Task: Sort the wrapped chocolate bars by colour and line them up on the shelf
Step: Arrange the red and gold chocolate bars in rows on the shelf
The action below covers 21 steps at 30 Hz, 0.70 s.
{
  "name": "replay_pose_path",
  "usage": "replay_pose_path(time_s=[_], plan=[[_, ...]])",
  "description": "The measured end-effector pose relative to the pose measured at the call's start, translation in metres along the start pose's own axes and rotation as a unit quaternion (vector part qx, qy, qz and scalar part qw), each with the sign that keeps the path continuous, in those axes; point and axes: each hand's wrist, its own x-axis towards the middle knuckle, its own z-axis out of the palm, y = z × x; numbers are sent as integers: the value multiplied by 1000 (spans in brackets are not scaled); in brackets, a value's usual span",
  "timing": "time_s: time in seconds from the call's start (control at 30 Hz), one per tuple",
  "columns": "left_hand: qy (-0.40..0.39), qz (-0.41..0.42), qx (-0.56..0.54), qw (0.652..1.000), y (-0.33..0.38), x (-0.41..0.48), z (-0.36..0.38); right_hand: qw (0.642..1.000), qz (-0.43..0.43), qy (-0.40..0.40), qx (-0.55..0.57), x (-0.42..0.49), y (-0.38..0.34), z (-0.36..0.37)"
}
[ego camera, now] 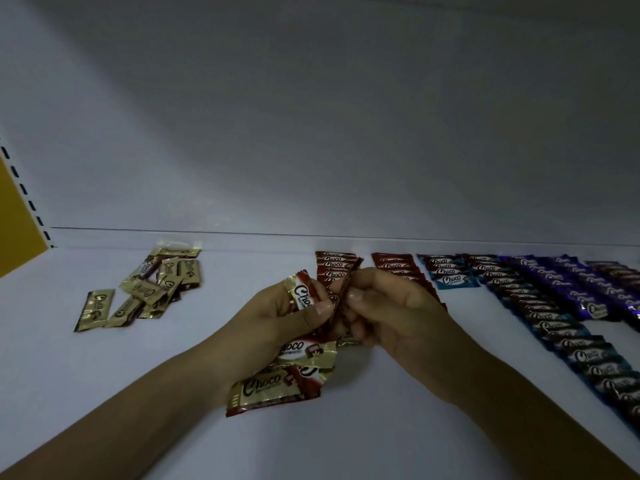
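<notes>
Your right hand (pixel 391 313) pinched one thin red foil-wrapped chocolate bar (pixel 343 292) between thumb and forefinger. The bar was turned edge-on to the camera at centre frame. The other right fingers were curled underneath, and whether they touched anything could not be told. Your left hand (pixel 273 327) gripped a bunch of red and gold wrapped bars (pixel 287 379), fingers curled round it, thumb laid against the left side of the edge-on bar. The bunch fanned out below your palm at lower centre with "Choco" print facing up, and one wrapper stuck up above the left fingers.

Just behind the hands, against the back edge, lay a short row of red wrapped bars (pixel 334 266), overlapped like tiles and partly hidden by your fingers. A second red row (pixel 394 266) lay just to its right. Next right was a short light-blue row (pixel 453 277). Then came a long dark-blue row (pixel 568 337) running from upper right down to the lower right edge, with a purple row (pixel 585 292) beside it. Left of centre was a loose heap of gold wrapped bars (pixel 156 282), overlapping and unsorted, with one gold bar (pixel 95 308) lying just apart at its left. Everything lay on the white shelf board (pixel 104 393), with a white back panel (pixel 311 133) above it and a yellow side panel (pixel 17 220) at the left edge.
</notes>
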Motion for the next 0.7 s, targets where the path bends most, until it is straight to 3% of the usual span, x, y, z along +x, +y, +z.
replay_pose_path(time_s=[0.17,0.27,0.53,0.7], plan=[[87,-28,-71,993,5,0,1,993,-10,109,-33,1,0,-4],[121,-30,-64,990,8,1,-2,990,-12,122,-75,1,-1,-8],[115,20,187,975,-8,1,-4,986,-46,59,-150,0,2,-7],[136,37,228,964,-7,1,-9,955,-116,75,-261,1,-4,-17]])
